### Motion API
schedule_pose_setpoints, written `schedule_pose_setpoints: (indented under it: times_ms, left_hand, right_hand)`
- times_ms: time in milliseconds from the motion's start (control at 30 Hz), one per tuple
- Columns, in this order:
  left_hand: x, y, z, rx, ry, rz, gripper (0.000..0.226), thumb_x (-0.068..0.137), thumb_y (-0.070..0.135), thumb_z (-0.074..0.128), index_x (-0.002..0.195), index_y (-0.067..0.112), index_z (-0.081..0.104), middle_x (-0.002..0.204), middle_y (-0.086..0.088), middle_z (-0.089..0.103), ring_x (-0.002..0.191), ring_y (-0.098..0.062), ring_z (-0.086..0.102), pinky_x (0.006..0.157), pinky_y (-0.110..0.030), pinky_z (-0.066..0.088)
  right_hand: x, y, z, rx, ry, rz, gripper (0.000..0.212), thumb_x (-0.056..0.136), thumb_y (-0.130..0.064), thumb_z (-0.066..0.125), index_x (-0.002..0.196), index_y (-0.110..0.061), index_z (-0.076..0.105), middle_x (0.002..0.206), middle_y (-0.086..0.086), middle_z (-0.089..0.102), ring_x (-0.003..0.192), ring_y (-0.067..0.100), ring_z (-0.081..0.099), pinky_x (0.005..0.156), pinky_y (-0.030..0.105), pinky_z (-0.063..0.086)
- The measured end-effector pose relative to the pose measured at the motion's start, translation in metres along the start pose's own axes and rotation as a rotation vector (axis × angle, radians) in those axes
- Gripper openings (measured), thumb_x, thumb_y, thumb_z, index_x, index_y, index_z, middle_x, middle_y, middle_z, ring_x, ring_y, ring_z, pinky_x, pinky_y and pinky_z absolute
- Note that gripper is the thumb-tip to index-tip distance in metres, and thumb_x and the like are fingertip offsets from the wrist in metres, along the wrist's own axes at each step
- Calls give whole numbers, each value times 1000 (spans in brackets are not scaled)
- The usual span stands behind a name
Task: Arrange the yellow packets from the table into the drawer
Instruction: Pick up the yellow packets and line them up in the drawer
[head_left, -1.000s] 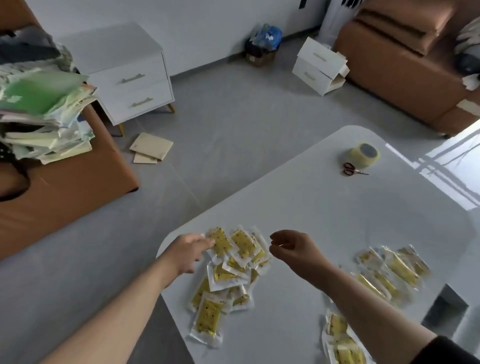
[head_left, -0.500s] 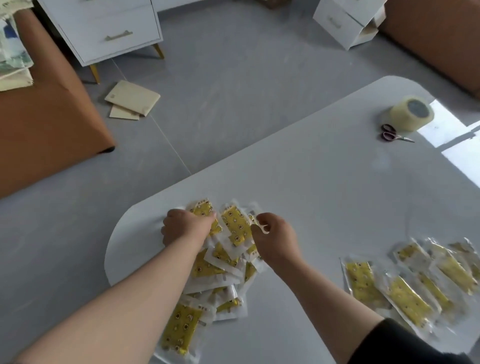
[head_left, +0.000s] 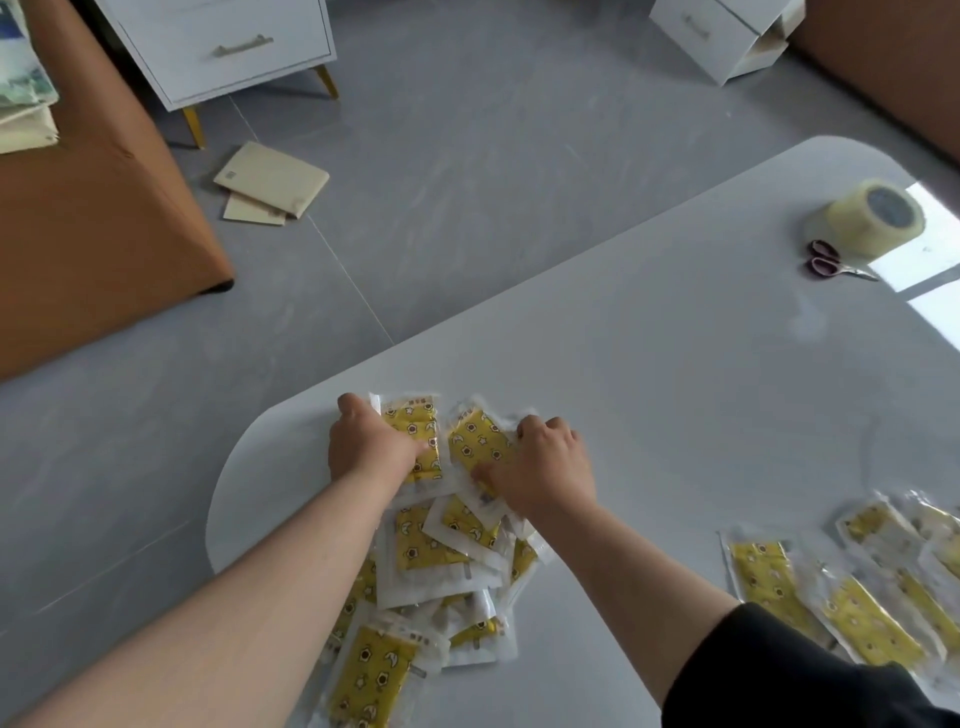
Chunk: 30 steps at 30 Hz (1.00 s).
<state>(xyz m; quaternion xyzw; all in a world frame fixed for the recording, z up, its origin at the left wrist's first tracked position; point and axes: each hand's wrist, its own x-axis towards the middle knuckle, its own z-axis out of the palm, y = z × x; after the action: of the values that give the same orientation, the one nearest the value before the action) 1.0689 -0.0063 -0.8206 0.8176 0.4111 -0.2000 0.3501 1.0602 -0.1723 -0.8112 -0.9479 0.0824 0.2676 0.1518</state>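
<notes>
The yellow packets (head_left: 441, 545) lie heaped and overlapping at the table's (head_left: 675, 364) near-left rounded corner, with a second spread (head_left: 769, 582) along its near right edge. At the heap's far end my left hand (head_left: 371, 449) curls over one packet's outer edge, thumb on its face. My right hand (head_left: 545, 467) pinches the packet just beside it. I judge this to be the gathering step. Next I must square a stack, lift it without shedding slippery wrappers, and carry it to the white drawer cabinet (head_left: 223, 47) on the floor beyond.
</notes>
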Motion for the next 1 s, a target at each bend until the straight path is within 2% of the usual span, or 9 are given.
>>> schedule_pose_setpoints:
  times_ms: [200, 300, 367, 433, 533, 600, 700, 867, 1000]
  left_hand:
    - [0, -3, -5, -20, -13, 37, 62, 66, 21, 88, 112, 10, 48, 111, -12, 63, 99, -34, 62, 80, -38, 53]
    - [1, -8, -8, -70, -26, 122, 43, 66, 14, 86, 98, 12, 58, 97, -6, 66, 86, -29, 64, 77, -37, 55]
    - [2, -11, -14, -117, -29, 152, 38, 66, 10, 85, 94, 12, 59, 92, -6, 67, 84, -30, 66, 76, -39, 56]
    - [1, -14, -21, -170, -48, 133, 40, 65, 8, 86, 95, 12, 59, 92, -6, 67, 84, -28, 67, 77, -41, 58]
    - [-7, -17, -26, -193, -124, 106, 46, 62, 9, 89, 98, 13, 60, 95, -6, 69, 85, -28, 68, 80, -46, 58]
    - [-18, -19, -21, -158, -197, 135, 42, 64, 11, 89, 94, 13, 59, 91, -3, 67, 84, -23, 66, 82, -40, 56]
    - [-42, -17, -4, -125, -262, 161, 35, 69, 11, 86, 79, 18, 54, 79, 5, 60, 73, -13, 59, 76, -30, 51]
    - [-59, -2, 40, -300, -263, -1, 45, 57, 14, 91, 93, 7, 66, 91, -10, 73, 80, -29, 70, 78, -44, 60]
    - [-70, 19, 74, -284, -133, -54, 54, 67, 20, 88, 111, 1, 62, 111, -15, 66, 96, -33, 67, 75, -34, 54]
  right_hand:
    - [6, -1, 2, 180, -26, 56, 47, 74, -46, 75, 109, -21, 56, 101, -4, 48, 102, 20, 50, 84, 31, 47]
    - [3, 3, -3, 374, 27, 92, 24, 80, -32, 73, 94, -22, 56, 84, -6, 58, 73, 14, 58, 59, 27, 48]
    - [1, 9, -10, 593, 51, 144, 18, 83, -25, 72, 96, -20, 60, 79, -5, 63, 60, 14, 60, 50, 26, 48]
    - [-1, 21, -18, 765, 117, 204, 19, 84, -21, 71, 101, -19, 65, 82, -4, 68, 64, 18, 66, 58, 31, 55]
    - [-3, 46, -33, 973, 228, 306, 13, 83, -18, 71, 96, -19, 68, 78, -4, 70, 73, 20, 70, 72, 34, 57]
    - [-6, 64, -41, 1074, 230, 371, 11, 84, -15, 71, 94, -17, 68, 81, 1, 71, 75, 22, 69, 77, 36, 57]
    - [-11, 84, -47, 1128, 178, 418, 10, 85, -10, 70, 93, -14, 66, 88, 8, 71, 78, 23, 69, 76, 35, 58]
    - [-17, 102, -43, 1153, 136, 425, 10, 86, -7, 69, 92, -13, 65, 93, 11, 72, 81, 26, 70, 73, 33, 59]
    - [-21, 116, -38, 1178, 153, 462, 7, 87, -9, 69, 90, -13, 64, 93, 12, 71, 79, 26, 69, 78, 37, 58]
